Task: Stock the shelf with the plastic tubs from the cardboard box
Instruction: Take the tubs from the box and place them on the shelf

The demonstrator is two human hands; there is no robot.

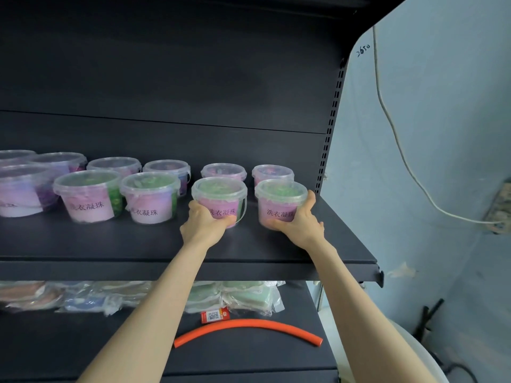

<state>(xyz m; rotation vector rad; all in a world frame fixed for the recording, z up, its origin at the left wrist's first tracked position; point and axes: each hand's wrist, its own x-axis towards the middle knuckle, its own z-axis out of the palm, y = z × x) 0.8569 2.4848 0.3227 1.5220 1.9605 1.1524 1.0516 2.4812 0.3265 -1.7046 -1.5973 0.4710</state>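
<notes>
Two plastic tubs are being handled at once here, one per hand. The left hand (203,219) is wrapped around the lower front of the left tub (219,201), and the right hand (300,219) is cupped around the right tub (280,204) from its right side and underneath. Both hands are closed snugly on their tubs, fingers curled around the base.

Both tubs are held upright over the shelf (276,244), lids on top, labels turned toward the camera, at the front of the right end. Whether the bottoms are already resting on the board or held just above it can't be told from this angle.

The key relation: each tub sits straight ahead of its hand, and directly behind each one a back tub is already parked, one (224,171) behind the left and one (272,172) behind the right. So the front row is being extended to the right, lined up with the labelled tubs (150,197) further left.

Probably all that's needed is to set them down and let go. The cardboard box isn't visible. On the shelf below, an orange hose (249,328) and some bagged items (249,295) can be seen.
</notes>
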